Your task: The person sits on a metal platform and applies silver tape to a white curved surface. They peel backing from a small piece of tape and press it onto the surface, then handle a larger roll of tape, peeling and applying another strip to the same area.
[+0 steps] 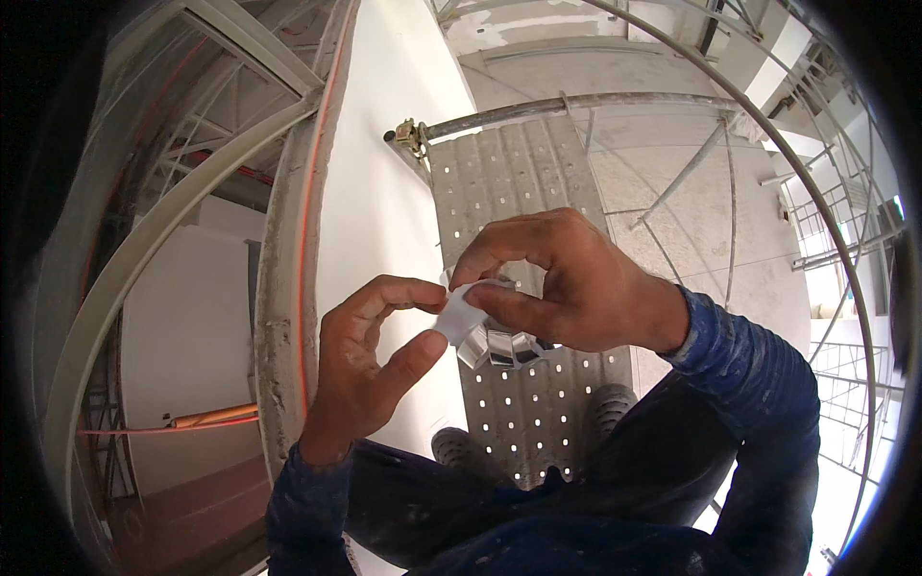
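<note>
A small piece of white, paper-like sheet (pixel 461 317) is held between both my hands. My right hand (pixel 569 281) pinches its upper right part between thumb and index finger. My left hand (pixel 382 345) has its thumb and fingertips at the sheet's left edge. Just below the sheet, shiny silver foil-like strips (pixel 500 347) hang in curved loops; where they attach is hidden behind my right hand. Both hands are above a perforated metal scaffold plank (pixel 504 410).
A scaffold tube with a clamp (pixel 410 137) crosses the plank's far end. A white wall (pixel 374 216) rises along the left, beside a concrete edge (pixel 281 360) with an orange-red line. Scaffold braces (pixel 681 173) stand over the floor at right. My shoes rest on the plank.
</note>
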{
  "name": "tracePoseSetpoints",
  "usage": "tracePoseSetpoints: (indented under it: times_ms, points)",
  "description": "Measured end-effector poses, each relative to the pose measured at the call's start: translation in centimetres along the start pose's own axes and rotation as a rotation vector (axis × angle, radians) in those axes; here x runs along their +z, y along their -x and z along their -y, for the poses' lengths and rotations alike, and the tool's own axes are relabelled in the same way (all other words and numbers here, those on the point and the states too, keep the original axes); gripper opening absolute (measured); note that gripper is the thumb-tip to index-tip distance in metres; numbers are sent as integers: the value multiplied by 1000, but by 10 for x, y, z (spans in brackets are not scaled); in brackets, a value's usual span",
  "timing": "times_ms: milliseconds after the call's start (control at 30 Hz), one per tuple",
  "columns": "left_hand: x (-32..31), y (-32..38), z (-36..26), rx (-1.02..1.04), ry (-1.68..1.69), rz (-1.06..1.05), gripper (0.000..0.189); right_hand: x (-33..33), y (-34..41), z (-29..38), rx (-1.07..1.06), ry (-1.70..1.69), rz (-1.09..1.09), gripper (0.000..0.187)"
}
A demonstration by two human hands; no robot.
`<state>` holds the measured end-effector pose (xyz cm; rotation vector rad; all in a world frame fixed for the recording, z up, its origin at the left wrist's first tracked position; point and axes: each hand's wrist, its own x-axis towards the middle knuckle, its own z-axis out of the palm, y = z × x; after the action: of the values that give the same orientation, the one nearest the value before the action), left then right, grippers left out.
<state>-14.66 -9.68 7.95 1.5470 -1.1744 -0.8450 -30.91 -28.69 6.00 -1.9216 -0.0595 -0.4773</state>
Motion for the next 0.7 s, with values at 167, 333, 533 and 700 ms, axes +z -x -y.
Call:
tracePoseSetpoints:
  times_ms: [167,333,533,700]
  points:
    - [-4,8,-2,30,-31,22,29,11,-3,11,-12,-23,-10,17]
    - [-9,17,-1,102,-83,-39,21,23,-8,18,-54,-38,6,18]
    - [-21,21,1,129,-131,-87,17,36,-16,30,-11,0,-7,22]
    - [-24,19,6,181,-9,-162,15,40,-18,35,58,14,-35,20]
